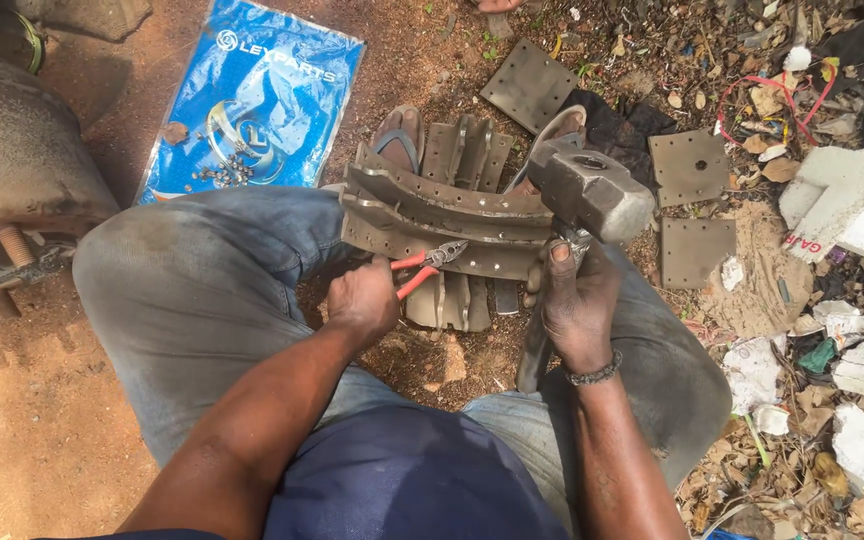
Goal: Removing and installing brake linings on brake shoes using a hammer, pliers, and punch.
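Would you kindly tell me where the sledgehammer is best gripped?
Grip the sledgehammer by its handle just below the heavy head, from the right, where the right hand holds it: the handle slopes down towards the person, clear of the brake shoe.

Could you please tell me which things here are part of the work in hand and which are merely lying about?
In hand: brake shoe; red-handled pliers in left hand; sledgehammer in right hand.
Lying about: blue packet; flat lining plates; litter.

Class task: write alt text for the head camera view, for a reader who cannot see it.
A seated person's left hand grips red-handled pliers against a curved metal brake shoe across their knees, while the right hand holds a heavy hammer. Flat lining plates lie on littered dirt.
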